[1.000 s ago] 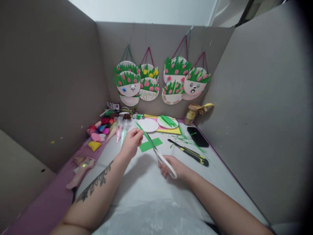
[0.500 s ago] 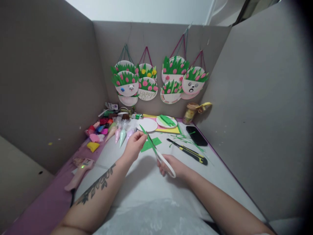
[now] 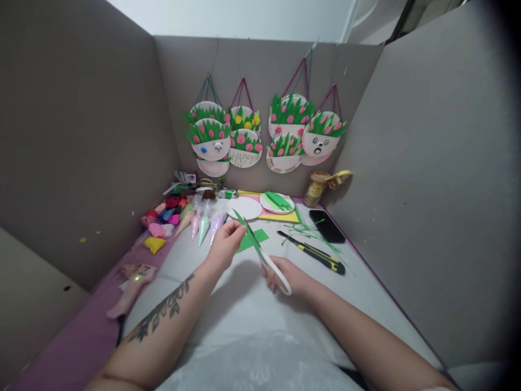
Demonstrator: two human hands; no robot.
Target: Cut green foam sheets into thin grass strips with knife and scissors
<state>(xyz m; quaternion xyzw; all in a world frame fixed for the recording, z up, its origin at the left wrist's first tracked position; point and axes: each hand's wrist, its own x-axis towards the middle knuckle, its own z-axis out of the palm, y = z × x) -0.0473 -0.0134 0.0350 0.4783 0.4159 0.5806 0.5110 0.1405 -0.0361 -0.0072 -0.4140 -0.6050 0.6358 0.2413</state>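
Between its thumb and fingers, my left hand [image 3: 226, 242] pinches a narrow green paper strip [image 3: 239, 218], whose pointed end sticks up past the fingertips. White-handled scissors [image 3: 280, 277] are in my right hand [image 3: 287, 274], fingers through the handle. Their blades point up and left along the strip, close to my left fingertips. Whether the blades touch the paper at this instant I cannot tell. On the table below lies a flat green paper piece [image 3: 256, 239], partly hidden by the hand and blades. Green cut pieces [image 3: 278, 200] rest on a paper plate behind.
A yellow-black utility knife [image 3: 315, 255], thin green scraps [image 3: 305, 231] and a black phone [image 3: 327, 226] lie at right. Another white plate [image 3: 245, 208] is at the back. Colourful clay packs [image 3: 163, 217] and piping bags [image 3: 204, 225] lie left, near a pink handheld device [image 3: 134, 288]. Decorated plates [image 3: 244, 146] hang behind.
Both hands stay almost where they were. My left fingertips have shifted very slightly to the right along the strip, toward the scissor blades.
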